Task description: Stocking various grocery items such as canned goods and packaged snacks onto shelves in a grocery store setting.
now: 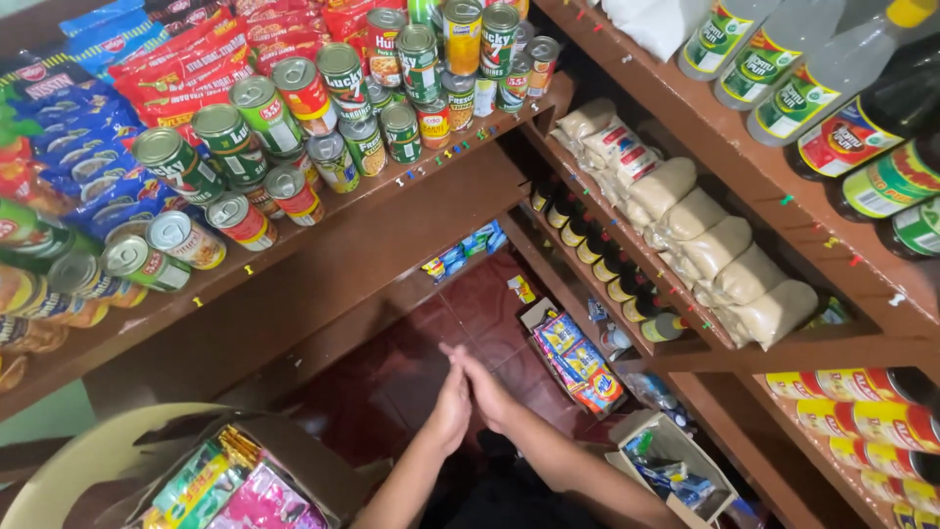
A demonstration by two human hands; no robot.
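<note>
Left hand [452, 407] and right hand [487, 390] press flat together, holding nothing, above the floor [392, 382] between box [294, 470] and shelf-edge cans [294, 118].

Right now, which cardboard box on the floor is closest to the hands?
The open flat box of colourful sachets, just right of the clasped hands. The other open box sits farther right, nearer the bottom corner.

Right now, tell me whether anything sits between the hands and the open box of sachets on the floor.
Nothing visible does. The left hand and right hand are pressed together above bare red floor; the open box of sachets lies just beyond, to the right.
</note>
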